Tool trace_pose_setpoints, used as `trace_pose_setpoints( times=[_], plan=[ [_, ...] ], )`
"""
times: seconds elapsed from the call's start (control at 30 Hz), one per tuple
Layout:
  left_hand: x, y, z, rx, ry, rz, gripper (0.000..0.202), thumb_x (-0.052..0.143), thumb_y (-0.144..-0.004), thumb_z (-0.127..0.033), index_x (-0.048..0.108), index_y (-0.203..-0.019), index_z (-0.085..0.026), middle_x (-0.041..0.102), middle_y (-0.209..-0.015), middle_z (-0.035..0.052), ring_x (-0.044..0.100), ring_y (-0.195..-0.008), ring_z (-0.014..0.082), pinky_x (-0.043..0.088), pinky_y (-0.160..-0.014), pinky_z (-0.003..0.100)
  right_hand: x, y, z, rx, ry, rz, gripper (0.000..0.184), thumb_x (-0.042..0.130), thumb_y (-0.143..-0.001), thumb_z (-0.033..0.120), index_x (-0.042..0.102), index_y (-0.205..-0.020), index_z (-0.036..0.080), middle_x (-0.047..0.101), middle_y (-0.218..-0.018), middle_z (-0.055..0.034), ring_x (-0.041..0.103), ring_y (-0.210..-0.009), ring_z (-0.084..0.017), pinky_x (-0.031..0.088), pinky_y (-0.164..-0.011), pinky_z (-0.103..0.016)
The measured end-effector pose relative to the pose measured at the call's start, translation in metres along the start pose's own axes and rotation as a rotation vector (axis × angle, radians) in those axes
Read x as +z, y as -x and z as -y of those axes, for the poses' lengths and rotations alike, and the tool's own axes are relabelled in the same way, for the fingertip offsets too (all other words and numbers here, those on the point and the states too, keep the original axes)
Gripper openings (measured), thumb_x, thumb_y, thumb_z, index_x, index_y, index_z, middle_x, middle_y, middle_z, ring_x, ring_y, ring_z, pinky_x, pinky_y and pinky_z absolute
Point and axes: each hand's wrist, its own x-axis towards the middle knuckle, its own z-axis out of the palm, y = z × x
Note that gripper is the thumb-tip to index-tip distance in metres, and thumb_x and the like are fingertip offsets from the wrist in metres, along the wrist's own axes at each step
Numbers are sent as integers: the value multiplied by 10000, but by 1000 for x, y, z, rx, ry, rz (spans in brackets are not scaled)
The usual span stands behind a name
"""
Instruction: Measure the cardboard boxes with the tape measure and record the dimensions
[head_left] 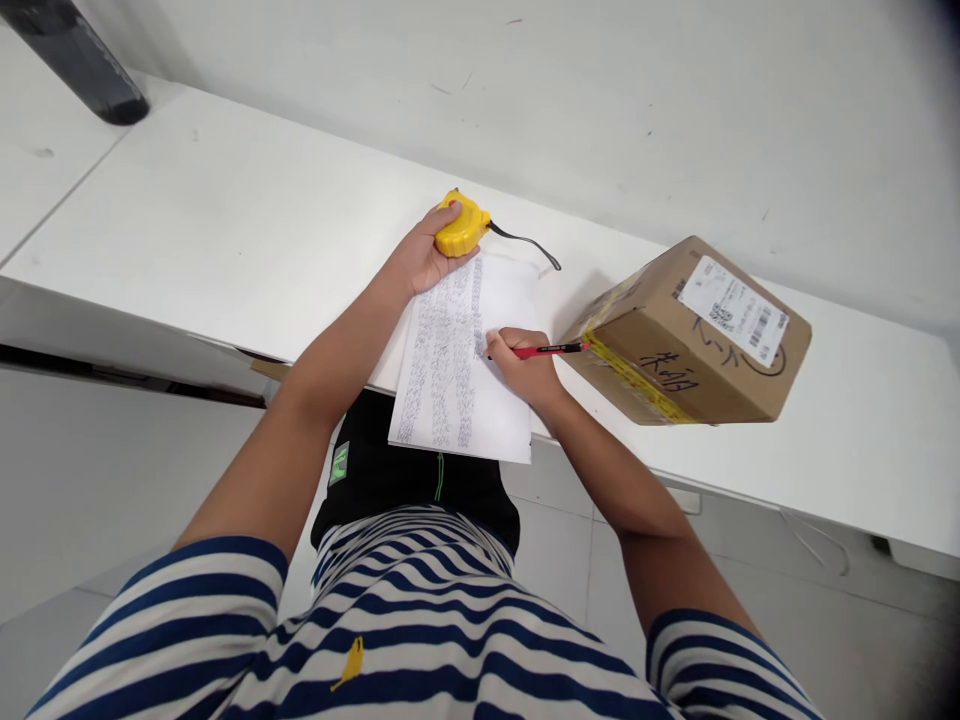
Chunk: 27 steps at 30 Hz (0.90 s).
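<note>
A yellow tape measure [461, 228] with a black wrist strap is gripped in my left hand [429, 252], at the top edge of a sheet of paper [504, 420]. The sheet carries several columns of handwriting and its lower end hangs past the table's front edge. My right hand [525, 368] is closed around a red and black pen [544, 350] and rests on the paper's right part. The pen's writing end is at the column of writing nearest that hand. No tape is visibly drawn out of the tape measure.
A taped cardboard box [694, 340] with a white label and marker writing stands on the white table [225, 200], right of my right hand. A dark cylindrical object [90, 65] is at the far left. The wall runs along the table's back edge.
</note>
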Motion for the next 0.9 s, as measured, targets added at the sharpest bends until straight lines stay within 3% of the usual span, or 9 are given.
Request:
trace_pose_setpoints(
  times=[0.27,0.5,0.57,0.67,0.77,0.9],
  plan=[
    [0,-1,1,5,29,-30,485,729,-960,-351,580,-1393,-189,771,-1140,108,784,-1159,224,673,-914,312,0,1,-1,5,47,-8,542,623,-949,578,535,-538,236,486,-537,25,477,-585,-144,393,-594,-323],
    [-2,-3,1,17,6,-1,338,754,-918,-334,630,-1212,-219,773,-1078,63,773,-1114,188,646,-914,296,1,-1,-7,-35,54,12,517,575,-986,547,574,-575,233,551,-581,9,522,-606,-152,454,-619,-322],
    [-2,-5,2,63,-3,-33,326,773,-891,-349,620,-1157,-241,770,-1079,41,765,-1095,172,637,-910,288,4,-5,-8,-98,121,-14,404,587,-985,505,674,-697,235,644,-732,-20,616,-733,-174,530,-724,-337],
    [-2,-6,2,171,1,-166,312,763,-886,-345,577,-1124,-265,748,-1155,27,745,-1100,151,631,-913,287,11,-16,-9,-146,263,-123,233,593,-977,393,749,-1089,261,692,-1078,-66,676,-965,-202,584,-868,-361],
    [2,2,-12,264,-32,-288,325,726,-903,-314,535,-1166,-306,706,-1283,19,736,-1119,141,639,-910,300,14,-27,-8,-122,342,-216,463,502,-974,236,621,-1421,263,614,-1384,-140,685,-998,-224,607,-815,-393],
    [25,36,-43,438,-267,-379,408,725,-896,-372,550,-1264,-395,666,-1366,8,723,-1191,170,647,-850,269,4,-26,2,-168,490,-329,645,450,-989,175,396,-1626,261,329,-1674,-242,665,-1153,-299,617,-914,-520]
  ],
)
